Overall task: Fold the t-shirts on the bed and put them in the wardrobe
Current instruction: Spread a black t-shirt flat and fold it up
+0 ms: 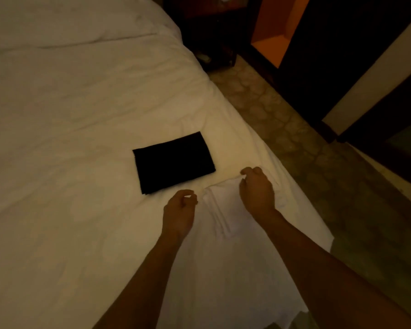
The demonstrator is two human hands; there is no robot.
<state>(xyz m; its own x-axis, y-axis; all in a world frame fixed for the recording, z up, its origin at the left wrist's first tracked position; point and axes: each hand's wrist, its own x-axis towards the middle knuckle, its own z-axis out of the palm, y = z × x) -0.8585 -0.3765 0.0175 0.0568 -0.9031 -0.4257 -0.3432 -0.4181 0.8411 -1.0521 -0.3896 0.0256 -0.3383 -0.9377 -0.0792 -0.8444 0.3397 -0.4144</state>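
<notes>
Below the head camera, a white t-shirt (220, 210), folded to a narrow stack, is seen near the bed (57, 103) edge, its long axis running away from the person. Its far corner is pinched by the right hand (256, 191); the left hand (179, 211), fingers curled, sits just beside its left edge, whether gripping cloth cannot be told. A folded black t-shirt (173, 162) lies just beyond, leftward.

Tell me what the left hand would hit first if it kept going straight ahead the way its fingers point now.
Most likely the black folded t-shirt. The left hand points up the bed toward the shirt's near edge, with only bare sheet between them. Depth is hard to judge from a single view, so it might skim just past the shirt's near right corner.
</notes>
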